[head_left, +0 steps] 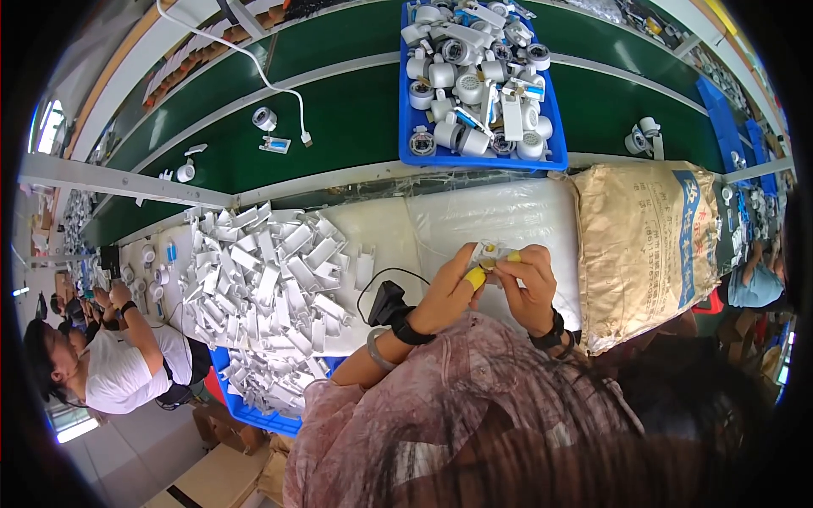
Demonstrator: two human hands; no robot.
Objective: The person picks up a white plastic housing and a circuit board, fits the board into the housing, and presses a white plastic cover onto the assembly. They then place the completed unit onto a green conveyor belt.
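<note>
Close to my body, over the plastic-covered worktop (474,216), both hands meet on a small white plastic part (489,251). My left hand (455,286) pinches it from the left, with a yellow cover on the thumb. My right hand (532,284) grips its right side, and yellow shows at those fingertips too. The fingers hide much of the part, so its exact kind is unclear. Left of my hands lies a large heap of white plastic housings (269,273); one single housing (364,267) sits apart at its right edge.
A blue crate (406,140) full of white round lamp-like units stands on the green conveyor (347,118). A brown paper sack (631,262) lies at right. A blue bin (284,423) sits under the heap. A white cable (271,83) hangs overhead. People work at far left and right.
</note>
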